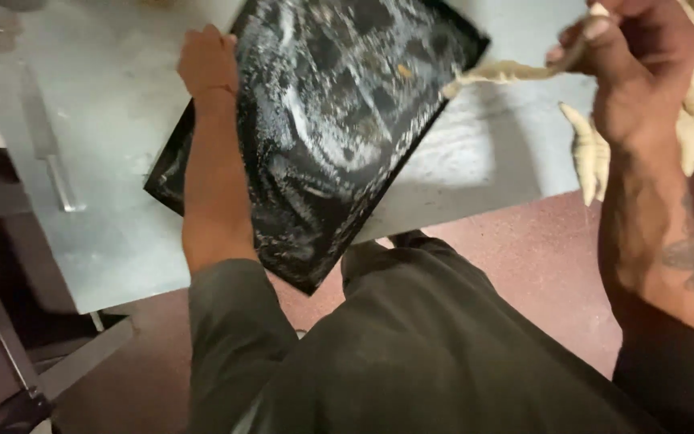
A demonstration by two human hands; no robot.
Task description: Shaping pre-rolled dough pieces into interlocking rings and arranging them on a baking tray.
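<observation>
Lying slanted on the grey table (106, 120), a black tray (339, 120) smeared with flour is gripped at its left edge by the closed left hand (209, 64); one corner hangs over the table edge. A long dough strip (508, 74) is pinched in the closed right hand (636, 60), its tip just touching the tray's right edge. More shaped dough (588, 157) is seen near the right wrist.

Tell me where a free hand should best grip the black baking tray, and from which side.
Probably the tray's near corner, which juts past the metal table's front edge, so fingers could wrap under its rim from the person's side. The left hand already holds the far-left edge; the right hand holds a dough strip by the opposite edge.
</observation>
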